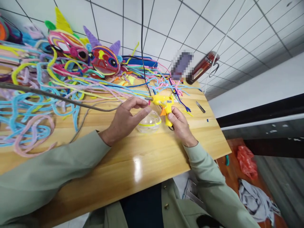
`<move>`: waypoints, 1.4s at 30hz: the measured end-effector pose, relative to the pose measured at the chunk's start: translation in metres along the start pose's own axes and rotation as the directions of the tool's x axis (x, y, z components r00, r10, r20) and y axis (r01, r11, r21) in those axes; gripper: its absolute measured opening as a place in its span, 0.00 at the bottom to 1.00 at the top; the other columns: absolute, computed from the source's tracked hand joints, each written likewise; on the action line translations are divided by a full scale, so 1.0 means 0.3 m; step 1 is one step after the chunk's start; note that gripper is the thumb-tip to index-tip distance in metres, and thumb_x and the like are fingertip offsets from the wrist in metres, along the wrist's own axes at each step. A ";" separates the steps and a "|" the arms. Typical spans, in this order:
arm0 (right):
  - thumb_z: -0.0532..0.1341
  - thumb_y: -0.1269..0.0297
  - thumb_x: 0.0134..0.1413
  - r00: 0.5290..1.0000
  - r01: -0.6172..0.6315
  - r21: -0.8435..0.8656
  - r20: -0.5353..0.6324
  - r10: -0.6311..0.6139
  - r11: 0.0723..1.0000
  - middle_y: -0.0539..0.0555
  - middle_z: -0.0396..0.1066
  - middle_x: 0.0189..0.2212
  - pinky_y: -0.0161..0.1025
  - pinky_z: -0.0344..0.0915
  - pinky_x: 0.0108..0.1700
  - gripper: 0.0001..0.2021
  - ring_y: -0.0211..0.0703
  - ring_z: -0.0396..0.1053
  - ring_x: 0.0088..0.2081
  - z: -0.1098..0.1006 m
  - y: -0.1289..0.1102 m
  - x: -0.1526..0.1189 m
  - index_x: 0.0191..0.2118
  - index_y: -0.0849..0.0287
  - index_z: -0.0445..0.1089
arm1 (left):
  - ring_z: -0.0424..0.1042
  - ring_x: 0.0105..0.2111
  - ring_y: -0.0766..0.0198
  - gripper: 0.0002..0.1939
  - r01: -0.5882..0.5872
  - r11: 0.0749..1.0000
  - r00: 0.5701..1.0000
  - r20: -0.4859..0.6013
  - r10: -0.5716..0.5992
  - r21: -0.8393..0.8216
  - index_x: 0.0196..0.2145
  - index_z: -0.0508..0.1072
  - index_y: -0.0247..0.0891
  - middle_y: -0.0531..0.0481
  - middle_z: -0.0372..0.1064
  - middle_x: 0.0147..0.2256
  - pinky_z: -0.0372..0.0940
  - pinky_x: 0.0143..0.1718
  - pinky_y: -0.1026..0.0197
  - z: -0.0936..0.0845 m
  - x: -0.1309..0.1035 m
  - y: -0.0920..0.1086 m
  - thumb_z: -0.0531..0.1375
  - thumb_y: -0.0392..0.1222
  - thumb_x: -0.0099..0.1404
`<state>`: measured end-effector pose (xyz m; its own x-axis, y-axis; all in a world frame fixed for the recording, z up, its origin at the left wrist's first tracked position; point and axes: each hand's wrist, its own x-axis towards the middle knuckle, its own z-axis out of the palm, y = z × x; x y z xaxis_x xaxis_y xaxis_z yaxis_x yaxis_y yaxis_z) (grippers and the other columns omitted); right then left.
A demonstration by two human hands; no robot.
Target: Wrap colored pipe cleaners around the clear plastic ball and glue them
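Note:
My right hand (181, 125) is wrapped round the handle of a yellow hot glue gun (162, 100) with an orange trigger, its nozzle pointing left. At that nozzle, my left hand (125, 118) pinches a short pink-red piece (149, 103) between thumb and fingertips; its material is too small to make out. Beneath both hands, a clear plastic ball (149, 122) with a yellow line round it rests on the wooden table (152, 158). The left fingers partly cover the view of the ball's upper edge.
Pipe cleaners (68, 85) in many colours lie heaped across the left and back. Two decorated fish-like heads, one pink (67, 42) and one red (104, 60), stand there. A dark cable (59, 99) crosses at left. A red-brown flask (203, 68) and a cutter (200, 107) are at right.

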<state>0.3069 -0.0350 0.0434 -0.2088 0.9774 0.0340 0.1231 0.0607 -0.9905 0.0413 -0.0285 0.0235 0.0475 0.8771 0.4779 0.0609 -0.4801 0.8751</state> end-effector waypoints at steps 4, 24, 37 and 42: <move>0.78 0.27 0.61 1.000 -0.004 0.009 0.002 0.004 1.000 0.46 0.65 0.34 0.38 0.57 0.34 0.31 0.40 0.56 0.33 0.004 0.007 -0.002 0.45 0.51 0.76 | 0.87 0.45 0.54 0.11 0.053 0.998 0.998 -0.014 -0.054 -0.046 0.42 0.83 0.42 0.46 0.89 0.46 0.81 0.54 0.53 0.003 0.004 -0.001 0.72 0.52 0.79; 0.79 0.39 0.59 0.923 -0.342 0.441 0.322 0.209 0.830 0.44 0.64 0.26 0.32 0.56 0.24 0.25 0.34 0.52 0.25 -0.063 0.010 0.023 0.43 0.58 0.83 | 0.77 0.32 0.59 0.08 0.058 0.979 0.998 -0.028 -0.054 0.196 0.40 0.87 0.45 0.51 0.85 0.35 0.73 0.38 0.55 0.003 0.061 0.057 0.69 0.47 0.77; 0.80 0.38 0.56 0.917 -0.367 0.384 0.302 0.261 0.847 0.44 0.63 0.24 0.31 0.52 0.24 0.28 0.32 0.56 0.23 -0.051 -0.001 0.016 0.42 0.62 0.82 | 0.77 0.33 0.58 0.08 -0.249 0.840 0.966 0.058 0.252 0.481 0.39 0.82 0.44 0.52 0.79 0.33 0.72 0.40 0.54 0.051 0.098 0.060 0.69 0.37 0.80; 0.81 0.38 0.56 0.917 -0.372 0.371 0.289 0.275 0.851 0.44 0.63 0.23 0.32 0.53 0.23 0.28 0.33 0.57 0.23 -0.047 -0.009 0.015 0.42 0.62 0.82 | 0.75 0.33 0.59 0.07 -0.211 0.871 0.975 0.038 0.217 0.443 0.40 0.84 0.44 0.51 0.80 0.35 0.70 0.40 0.55 0.061 0.089 0.065 0.67 0.38 0.79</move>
<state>0.3191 -0.0279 0.0481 -0.4378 0.8546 -0.2793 -0.1780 -0.3869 -0.9048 0.0621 -0.0147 0.0519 0.0978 0.7509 0.6531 0.4849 -0.6090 0.6277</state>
